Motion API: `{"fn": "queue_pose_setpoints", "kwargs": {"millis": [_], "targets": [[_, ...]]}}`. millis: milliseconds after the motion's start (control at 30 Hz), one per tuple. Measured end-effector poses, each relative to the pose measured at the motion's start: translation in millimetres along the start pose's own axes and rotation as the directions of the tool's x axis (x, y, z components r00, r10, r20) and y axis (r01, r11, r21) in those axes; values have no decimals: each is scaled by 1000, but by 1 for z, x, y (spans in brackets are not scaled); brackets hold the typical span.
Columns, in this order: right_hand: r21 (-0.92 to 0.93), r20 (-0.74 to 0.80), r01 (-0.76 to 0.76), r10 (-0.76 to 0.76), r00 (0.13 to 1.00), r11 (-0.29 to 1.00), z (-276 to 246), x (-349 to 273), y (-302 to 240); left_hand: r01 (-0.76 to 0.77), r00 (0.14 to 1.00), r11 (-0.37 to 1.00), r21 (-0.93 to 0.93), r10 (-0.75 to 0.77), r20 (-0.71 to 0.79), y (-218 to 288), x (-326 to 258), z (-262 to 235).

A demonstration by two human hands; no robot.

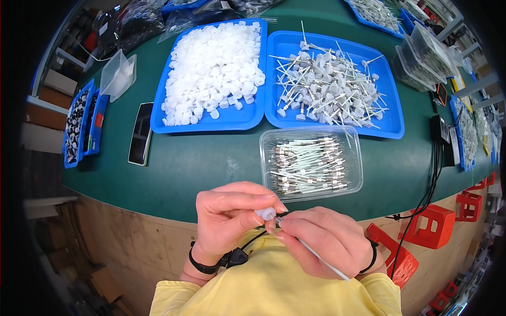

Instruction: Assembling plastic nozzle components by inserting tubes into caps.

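Rod, thin and pale, is pinched in the right hand at lower centre of frame, long axis slanting from lower right to upper left, pointing toward the white cap gripped by the left hand.

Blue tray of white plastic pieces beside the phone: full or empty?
Mostly full: white plastic pieces cover most of the blue tray, with bare blue at its near right corner.
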State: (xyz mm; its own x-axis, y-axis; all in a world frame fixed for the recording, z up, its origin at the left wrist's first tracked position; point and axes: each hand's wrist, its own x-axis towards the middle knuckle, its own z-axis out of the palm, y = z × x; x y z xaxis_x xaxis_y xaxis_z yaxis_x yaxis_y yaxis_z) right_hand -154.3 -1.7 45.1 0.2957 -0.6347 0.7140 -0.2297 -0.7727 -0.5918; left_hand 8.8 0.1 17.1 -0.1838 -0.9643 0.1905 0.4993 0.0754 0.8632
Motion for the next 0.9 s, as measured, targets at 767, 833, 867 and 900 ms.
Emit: {"fn": "queue_pose_setpoints", "kwargs": {"millis": [767, 833, 867, 900], "targets": [[199, 151, -238, 210, 966, 951, -23, 3, 9, 86, 995, 994, -74, -82, 51, 1, 4, -4], [228, 199, -330, 288, 937, 916, -33, 8, 10, 90, 996, 995, -44, -89, 28, 2, 4, -5], [240, 224, -375, 324, 919, 896, -39, 11, 9, 74, 997, 997, 31, -74, 16, 4, 4, -5], [120, 219, -355, 324, 921, 927, -41, 14, 8, 62, 998, 993, 104, -63, 6, 5, 5, -5]]}}
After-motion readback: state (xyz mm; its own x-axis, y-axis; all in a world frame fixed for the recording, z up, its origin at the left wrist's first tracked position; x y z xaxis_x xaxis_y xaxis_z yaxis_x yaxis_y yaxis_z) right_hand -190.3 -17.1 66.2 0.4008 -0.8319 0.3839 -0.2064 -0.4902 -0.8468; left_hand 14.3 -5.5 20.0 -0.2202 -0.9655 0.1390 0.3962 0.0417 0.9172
